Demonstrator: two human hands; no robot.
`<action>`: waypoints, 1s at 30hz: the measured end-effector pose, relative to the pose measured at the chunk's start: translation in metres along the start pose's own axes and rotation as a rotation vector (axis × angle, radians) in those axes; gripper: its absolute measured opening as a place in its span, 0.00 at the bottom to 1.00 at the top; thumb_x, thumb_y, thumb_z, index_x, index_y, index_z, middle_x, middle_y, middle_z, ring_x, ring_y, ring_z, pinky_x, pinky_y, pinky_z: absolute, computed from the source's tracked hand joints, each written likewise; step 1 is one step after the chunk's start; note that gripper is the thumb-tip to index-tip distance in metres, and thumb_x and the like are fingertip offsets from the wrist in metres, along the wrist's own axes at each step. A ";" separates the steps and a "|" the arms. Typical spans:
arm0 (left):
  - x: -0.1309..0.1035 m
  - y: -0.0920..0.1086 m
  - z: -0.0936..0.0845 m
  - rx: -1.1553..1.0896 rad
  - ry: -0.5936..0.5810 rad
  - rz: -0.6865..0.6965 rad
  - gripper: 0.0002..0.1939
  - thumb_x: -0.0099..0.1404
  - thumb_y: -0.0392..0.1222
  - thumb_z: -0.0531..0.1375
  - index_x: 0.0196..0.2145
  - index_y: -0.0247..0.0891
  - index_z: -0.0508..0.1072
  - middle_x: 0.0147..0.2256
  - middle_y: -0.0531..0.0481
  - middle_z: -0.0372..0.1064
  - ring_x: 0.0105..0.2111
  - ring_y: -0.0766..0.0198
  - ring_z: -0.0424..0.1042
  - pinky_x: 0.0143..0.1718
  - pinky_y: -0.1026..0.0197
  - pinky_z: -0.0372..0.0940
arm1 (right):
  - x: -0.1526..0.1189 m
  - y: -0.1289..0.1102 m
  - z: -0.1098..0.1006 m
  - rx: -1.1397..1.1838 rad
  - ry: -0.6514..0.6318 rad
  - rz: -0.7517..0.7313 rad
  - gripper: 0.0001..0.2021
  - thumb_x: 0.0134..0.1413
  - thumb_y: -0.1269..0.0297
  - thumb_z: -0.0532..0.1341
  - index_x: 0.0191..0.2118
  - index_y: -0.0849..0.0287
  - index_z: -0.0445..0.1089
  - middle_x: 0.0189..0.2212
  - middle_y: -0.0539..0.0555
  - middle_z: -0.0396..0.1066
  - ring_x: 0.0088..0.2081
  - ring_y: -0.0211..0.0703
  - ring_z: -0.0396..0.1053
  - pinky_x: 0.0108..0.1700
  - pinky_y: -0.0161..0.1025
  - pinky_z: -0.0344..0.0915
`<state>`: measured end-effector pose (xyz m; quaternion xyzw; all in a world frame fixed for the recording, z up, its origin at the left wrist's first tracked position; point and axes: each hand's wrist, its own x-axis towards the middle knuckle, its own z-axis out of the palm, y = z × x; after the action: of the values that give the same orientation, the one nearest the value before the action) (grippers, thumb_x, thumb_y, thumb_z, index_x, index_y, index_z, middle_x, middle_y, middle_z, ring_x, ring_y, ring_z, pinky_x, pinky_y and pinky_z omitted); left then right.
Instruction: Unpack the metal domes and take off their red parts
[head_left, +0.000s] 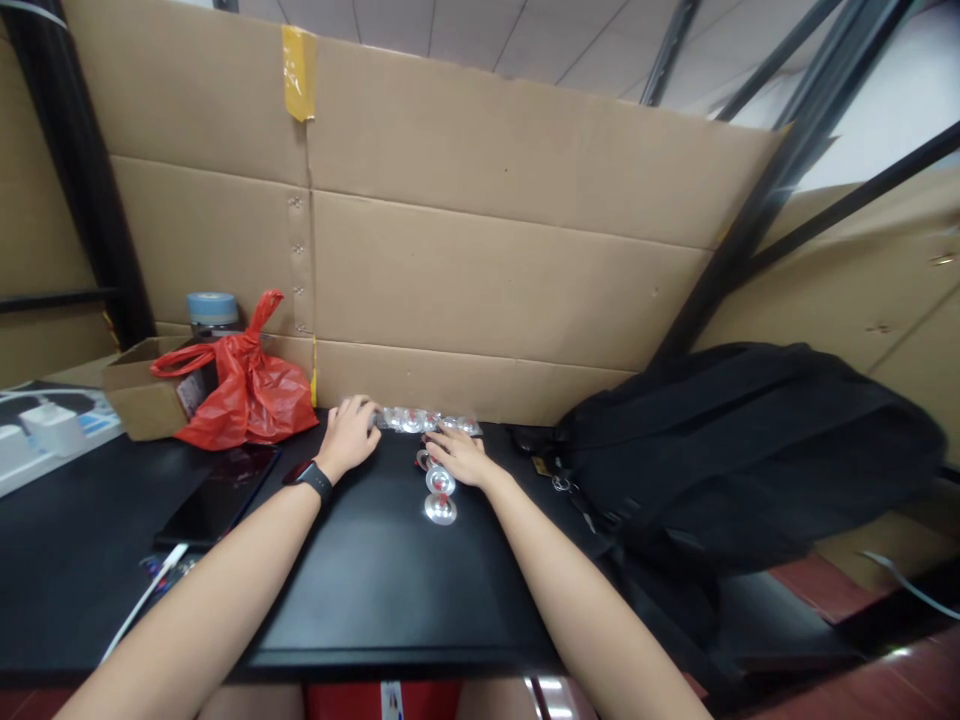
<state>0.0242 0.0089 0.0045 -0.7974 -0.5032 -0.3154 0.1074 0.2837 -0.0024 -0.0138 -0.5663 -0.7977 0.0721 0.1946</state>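
A row of shiny silver discs (411,421), seemingly in clear wrapping, lies along the foot of the cardboard wall on the black table. My left hand (350,436) rests at the row's left end, its fingers bent and apart, with a dark watch (308,480) on the wrist. Palm down, my right hand (460,455) reaches over the top of a second line of silver discs with red marks (440,481), which runs toward me. Its fingers are stretched out and cover part of that line and of the row behind. What lies under the fingertips is hidden.
At left are a red plastic bag (251,390), a small cardboard box (146,390), a blue-lidded jar (213,310), a phone (221,495) and a white power strip (52,445). A black backpack (750,450) fills the right side. A cardboard wall (480,240) stands behind.
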 end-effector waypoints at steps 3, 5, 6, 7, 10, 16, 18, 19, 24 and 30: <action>0.000 0.000 0.002 -0.027 -0.021 -0.008 0.15 0.62 0.36 0.55 0.47 0.42 0.70 0.52 0.42 0.66 0.53 0.49 0.63 0.52 0.48 0.57 | -0.002 -0.008 -0.006 -0.018 0.015 -0.080 0.21 0.68 0.50 0.50 0.54 0.50 0.73 0.55 0.58 0.71 0.58 0.56 0.64 0.57 0.52 0.56; 0.000 -0.001 0.004 -0.045 -0.030 -0.015 0.15 0.62 0.36 0.55 0.47 0.42 0.71 0.52 0.42 0.66 0.54 0.49 0.63 0.53 0.47 0.57 | -0.004 -0.009 -0.012 0.028 0.034 -0.170 0.18 0.68 0.54 0.51 0.48 0.52 0.76 0.47 0.56 0.76 0.50 0.49 0.70 0.53 0.44 0.59; 0.000 -0.001 0.005 -0.052 -0.033 -0.018 0.15 0.62 0.36 0.55 0.47 0.42 0.71 0.52 0.42 0.66 0.54 0.49 0.63 0.53 0.47 0.57 | -0.004 -0.008 -0.014 0.057 0.057 -0.195 0.16 0.67 0.56 0.52 0.46 0.54 0.76 0.45 0.55 0.76 0.48 0.47 0.71 0.51 0.42 0.60; 0.000 -0.002 0.006 -0.057 -0.034 -0.022 0.15 0.62 0.37 0.55 0.47 0.42 0.71 0.52 0.43 0.66 0.54 0.49 0.63 0.53 0.47 0.57 | -0.004 -0.006 -0.016 0.080 0.093 -0.198 0.15 0.67 0.58 0.53 0.46 0.55 0.76 0.44 0.56 0.76 0.46 0.46 0.71 0.50 0.40 0.61; 0.001 -0.002 0.007 -0.065 -0.034 -0.031 0.15 0.62 0.37 0.55 0.47 0.42 0.71 0.52 0.43 0.66 0.54 0.49 0.63 0.53 0.47 0.56 | -0.003 0.001 -0.017 0.079 0.190 -0.088 0.14 0.67 0.60 0.52 0.45 0.56 0.76 0.45 0.57 0.76 0.48 0.47 0.70 0.50 0.40 0.61; 0.000 -0.002 0.007 -0.061 -0.049 -0.026 0.15 0.62 0.38 0.54 0.47 0.42 0.71 0.52 0.43 0.66 0.53 0.49 0.63 0.53 0.47 0.56 | -0.005 0.013 -0.015 0.118 0.063 0.023 0.10 0.61 0.62 0.59 0.39 0.52 0.78 0.41 0.52 0.78 0.45 0.48 0.73 0.47 0.42 0.63; 0.000 -0.002 0.007 -0.060 -0.052 -0.022 0.15 0.62 0.38 0.54 0.47 0.41 0.71 0.52 0.43 0.66 0.53 0.49 0.63 0.52 0.47 0.56 | -0.004 0.014 -0.015 0.158 0.085 0.004 0.07 0.57 0.65 0.62 0.37 0.54 0.79 0.40 0.52 0.79 0.42 0.47 0.74 0.47 0.41 0.65; 0.000 -0.003 0.008 -0.060 -0.052 -0.021 0.15 0.62 0.38 0.54 0.47 0.41 0.71 0.52 0.43 0.66 0.53 0.49 0.63 0.52 0.47 0.57 | -0.004 0.014 -0.016 0.175 0.106 -0.006 0.07 0.56 0.66 0.62 0.36 0.55 0.79 0.39 0.53 0.79 0.41 0.46 0.74 0.47 0.40 0.65; 0.000 -0.003 0.008 -0.058 -0.046 -0.022 0.15 0.62 0.38 0.54 0.47 0.42 0.71 0.52 0.43 0.66 0.54 0.50 0.63 0.52 0.47 0.57 | -0.007 0.006 -0.025 0.246 0.215 -0.117 0.09 0.57 0.67 0.60 0.36 0.57 0.79 0.39 0.55 0.79 0.42 0.46 0.74 0.49 0.41 0.66; 0.000 -0.002 0.006 -0.062 -0.044 0.004 0.15 0.62 0.37 0.54 0.47 0.42 0.71 0.52 0.43 0.66 0.54 0.50 0.64 0.53 0.47 0.57 | -0.015 -0.007 -0.034 0.377 0.144 -0.174 0.10 0.57 0.62 0.60 0.35 0.58 0.79 0.36 0.54 0.80 0.37 0.46 0.75 0.43 0.40 0.68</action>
<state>0.0250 0.0122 -0.0005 -0.8080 -0.4939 -0.3131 0.0719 0.2950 -0.0219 0.0159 -0.4525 -0.8000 0.1625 0.3590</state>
